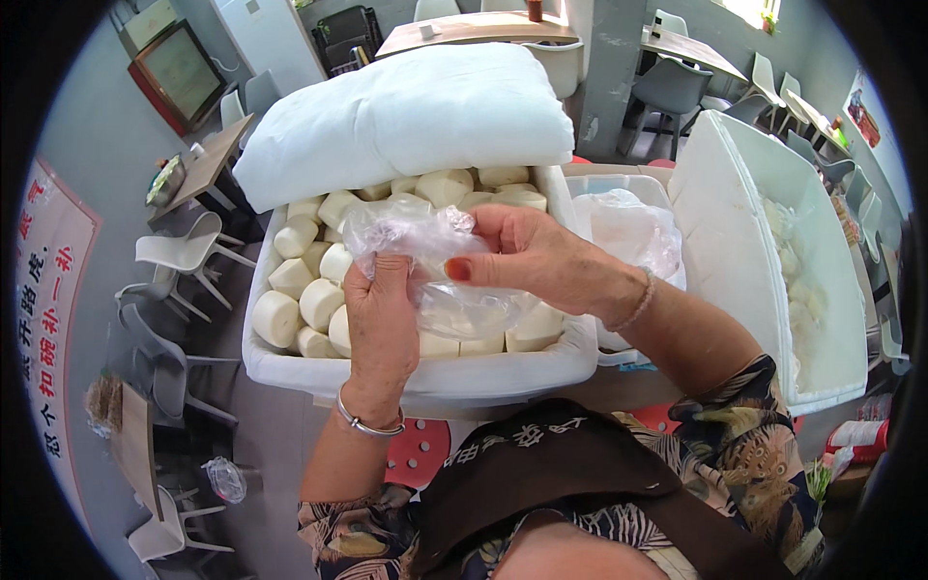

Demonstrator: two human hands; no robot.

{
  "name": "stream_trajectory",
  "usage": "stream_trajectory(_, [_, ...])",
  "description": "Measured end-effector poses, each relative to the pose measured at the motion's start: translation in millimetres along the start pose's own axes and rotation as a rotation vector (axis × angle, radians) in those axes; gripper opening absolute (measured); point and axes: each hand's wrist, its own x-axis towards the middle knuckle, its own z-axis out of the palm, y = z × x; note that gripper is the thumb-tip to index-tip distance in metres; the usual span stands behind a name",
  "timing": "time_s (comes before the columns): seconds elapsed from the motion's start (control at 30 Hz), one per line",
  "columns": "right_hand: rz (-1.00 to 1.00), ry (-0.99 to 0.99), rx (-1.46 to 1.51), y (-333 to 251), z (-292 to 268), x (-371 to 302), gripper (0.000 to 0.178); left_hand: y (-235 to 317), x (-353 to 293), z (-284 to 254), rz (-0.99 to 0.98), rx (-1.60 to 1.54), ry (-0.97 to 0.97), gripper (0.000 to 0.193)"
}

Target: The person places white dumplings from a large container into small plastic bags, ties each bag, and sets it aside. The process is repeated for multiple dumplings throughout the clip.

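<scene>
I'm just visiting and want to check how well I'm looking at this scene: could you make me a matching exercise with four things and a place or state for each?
Things
1. Clear plastic bag
2. Pale buns
3. White padded cover
4. Silver bangle

Places and states
A. Lying over the far part of the white box
B. Around the person's left wrist
C. See-through and crumpled
D. Piled close together inside the box

Right pairs: 1-C, 2-D, 3-A, 4-B.
</scene>
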Motion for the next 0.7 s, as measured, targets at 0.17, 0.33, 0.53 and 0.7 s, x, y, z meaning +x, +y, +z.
stream_trajectory(0.17, [-0.084, 0.298, 0.149, -2, 4, 6, 0.018, 23, 1, -21, 0.027, 0.325, -0.075, 0.026])
stream_trajectory(0.33, [-0.203, 0.356, 0.356, -2, 3, 5, 0.018, 27, -4, -27, 0.209, 0.523, -0.119, 0.010])
stream_trajectory(0.53, [-0.398, 0.545, -0.299, -7, -12, -7, 0.018, 36, 6, -66, 0.339, 0.622, 0.133, 0.012])
stream_trajectory(0.7, [-0.033, 0.178, 0.428, -16, -11, -18, 0.027, 37, 5, -83, 0.023, -0.410, -0.367, 0.039])
